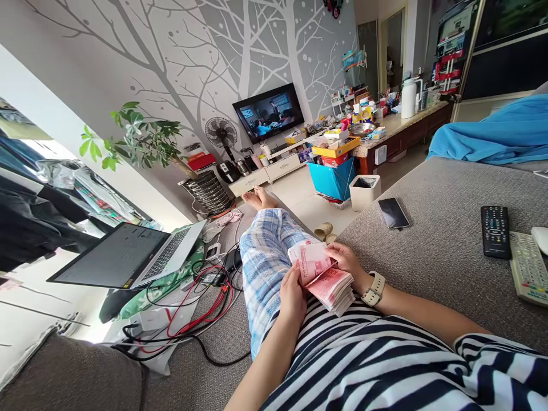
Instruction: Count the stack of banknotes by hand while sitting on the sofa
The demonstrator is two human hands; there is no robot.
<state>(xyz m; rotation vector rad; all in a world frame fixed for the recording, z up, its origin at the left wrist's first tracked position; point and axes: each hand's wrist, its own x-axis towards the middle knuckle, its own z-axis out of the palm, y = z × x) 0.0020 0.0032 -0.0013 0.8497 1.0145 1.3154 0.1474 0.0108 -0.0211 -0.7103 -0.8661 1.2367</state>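
A thick stack of red and pink banknotes (331,288) is folded over above my lap, its near part showing many layered edges. My left hand (293,294) is closed on the left side of the stack, thumb on top. At the upper right edge of the raised notes, my right hand (346,261) pinches with its fingertips. A pale watch (374,289) is strapped round my right wrist. Under the notes are my striped shirt and blue plaid trousers (265,251). The fingers beneath the stack are hidden.
On the grey sofa (428,274) lie a phone (393,213), a black remote (495,231) and a pale remote (529,265). At the left, an open laptop (128,257) sits near tangled red and black cables (201,319). A bin (365,192) stands beyond the sofa.
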